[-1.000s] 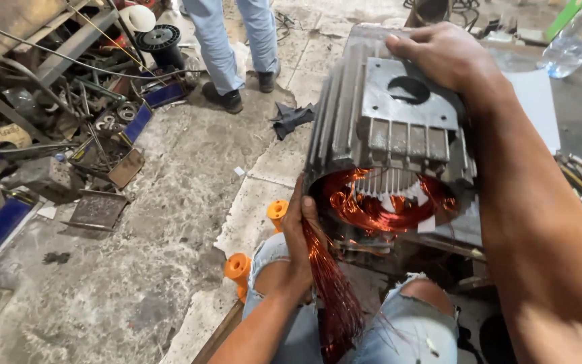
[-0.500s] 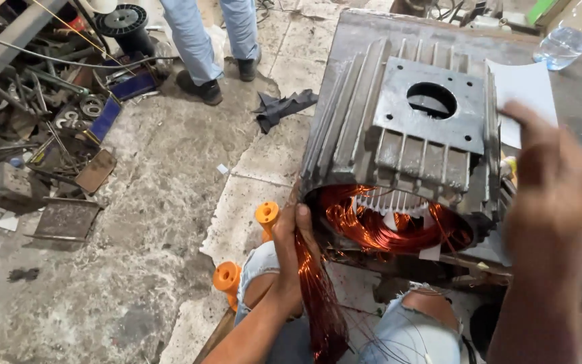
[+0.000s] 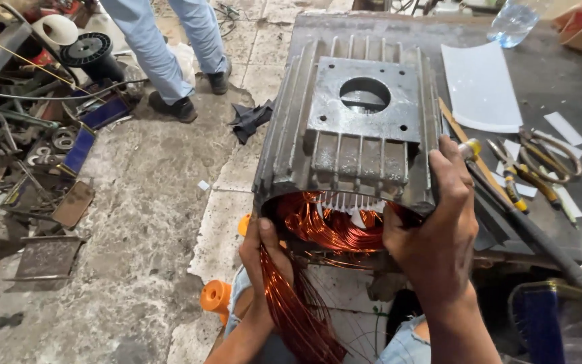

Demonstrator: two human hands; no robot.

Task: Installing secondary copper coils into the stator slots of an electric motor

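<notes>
Left hand [image 3: 262, 253] fingers closed around loose copper wire bundle [image 3: 291, 303]; right hand [image 3: 432, 229] fingers clasping grey finned metal motor housing [image 3: 351, 128] rim on tabletop [image 3: 547, 81].

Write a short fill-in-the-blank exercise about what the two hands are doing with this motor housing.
1. The left hand holds a bundle of ____ coloured wire hanging from the housing's open end.
2. The right hand grips the ribbed grey motor housing on its ____ side.
3. The flat plate on top of the housing has one large ____ hole.
4. A clear plastic ____ stands at the far edge of the workbench.

Missing words: copper; right; round; bottle
</notes>
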